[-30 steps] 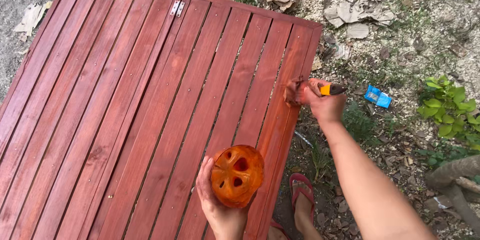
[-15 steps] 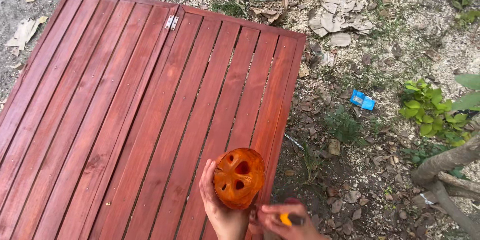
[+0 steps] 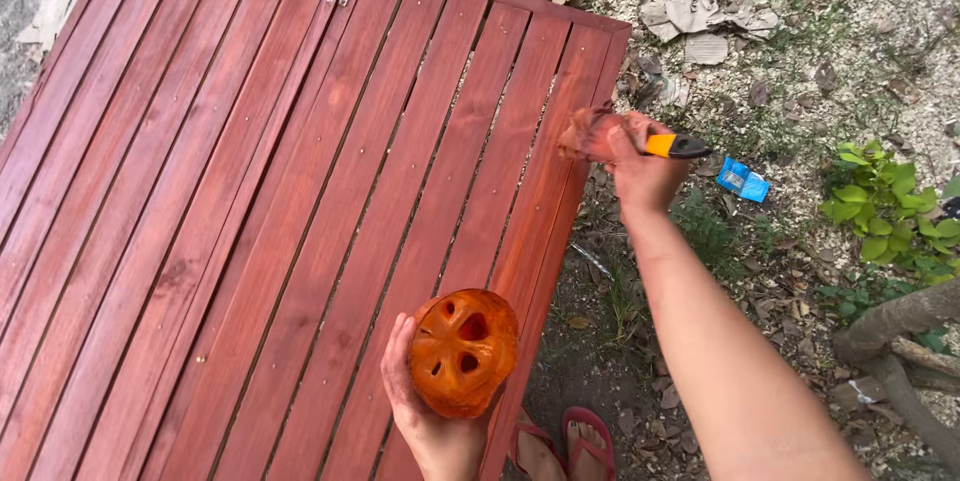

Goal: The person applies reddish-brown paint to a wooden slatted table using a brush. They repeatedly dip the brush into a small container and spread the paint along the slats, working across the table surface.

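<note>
The paintbrush (image 3: 640, 144) is mostly swallowed by the right hand (image 3: 640, 173): its fingers (image 3: 628, 137) cover the handle's middle, and the bristles just beyond them blur into a rusty smear. The left hand (image 3: 432, 419) is cut off at the wrist by the bottom edge, its fingers hidden behind the orange container (image 3: 462, 351). The slatted worktop (image 3: 250, 211) runs off the left and bottom edges.

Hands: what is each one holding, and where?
The left hand cups a round orange container with holes from below. The right hand grips a paintbrush by its yellow-and-black handle.
</note>
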